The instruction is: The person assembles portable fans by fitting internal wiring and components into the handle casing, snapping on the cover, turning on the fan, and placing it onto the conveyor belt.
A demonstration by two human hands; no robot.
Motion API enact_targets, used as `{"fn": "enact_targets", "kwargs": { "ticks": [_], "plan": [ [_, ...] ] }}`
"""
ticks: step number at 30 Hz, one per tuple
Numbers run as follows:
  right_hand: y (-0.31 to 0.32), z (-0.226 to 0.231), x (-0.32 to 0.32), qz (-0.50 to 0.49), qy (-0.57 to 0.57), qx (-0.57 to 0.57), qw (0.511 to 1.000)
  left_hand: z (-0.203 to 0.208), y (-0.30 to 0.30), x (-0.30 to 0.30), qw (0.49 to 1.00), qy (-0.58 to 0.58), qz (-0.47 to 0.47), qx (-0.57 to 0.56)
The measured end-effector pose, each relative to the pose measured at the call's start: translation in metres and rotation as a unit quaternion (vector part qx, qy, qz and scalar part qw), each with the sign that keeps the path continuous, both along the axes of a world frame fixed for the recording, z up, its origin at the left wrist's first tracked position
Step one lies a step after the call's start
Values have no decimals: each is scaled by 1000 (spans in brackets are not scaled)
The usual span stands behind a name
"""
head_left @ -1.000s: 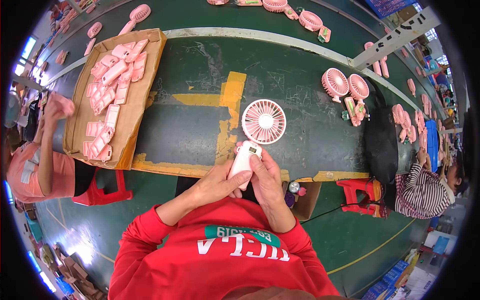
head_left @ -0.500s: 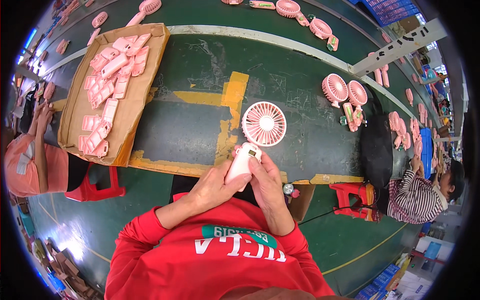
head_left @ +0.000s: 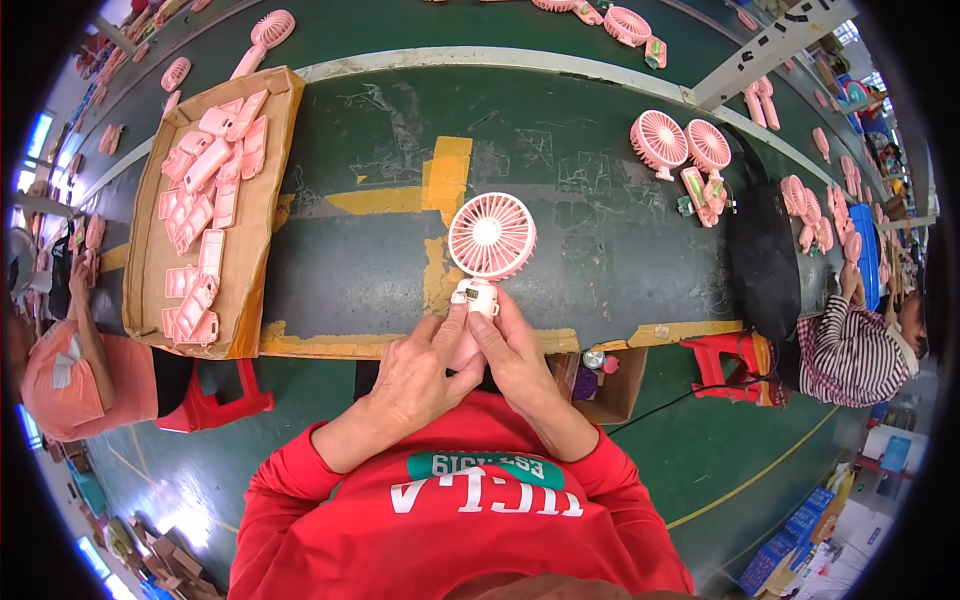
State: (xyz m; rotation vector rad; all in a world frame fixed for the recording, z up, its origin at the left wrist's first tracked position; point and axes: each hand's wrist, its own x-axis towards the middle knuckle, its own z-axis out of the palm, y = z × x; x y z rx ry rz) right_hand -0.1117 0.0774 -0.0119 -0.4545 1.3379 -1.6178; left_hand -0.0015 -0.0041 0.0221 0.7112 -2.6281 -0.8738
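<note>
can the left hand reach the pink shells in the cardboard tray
Probably yes, with a stretch: the pink shells lie in the open cardboard tray, left of the left hand. That hand is holding the pink fan, though, and would likely have to let go first.

We see a pink fan (head_left: pixel 491 234), pink shells (head_left: pixel 208 164), a brown box (head_left: pixel 242 290) and a dark green surface (head_left: pixel 370 260) banded with yellow tape (head_left: pixel 445 180). Our shirt (head_left: pixel 460 535) is red, with white letters (head_left: pixel 470 494) and a green patch (head_left: pixel 431 466). The stools (head_left: pixel 215 405) are red, the bin (head_left: pixel 864 250) blue, the floor (head_left: pixel 310 400) green with yellow lines (head_left: pixel 765 468); one co-worker's top (head_left: pixel 60 395) is peach, another's top (head_left: pixel 850 358) striped black and white
</note>
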Motion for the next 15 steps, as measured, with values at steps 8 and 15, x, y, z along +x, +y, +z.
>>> {"fn": "enact_targets", "kwargs": {
  "ticks": [8, 15],
  "plan": [
    [0, -1, -2, 1, -8, -2, 1000, 4, 3, -1, 1000, -21, 3, -11],
    [5, 9, -8, -4, -166, -115, 979, -8, -14, -2, 799, -16, 1, 601]
  ]
}}
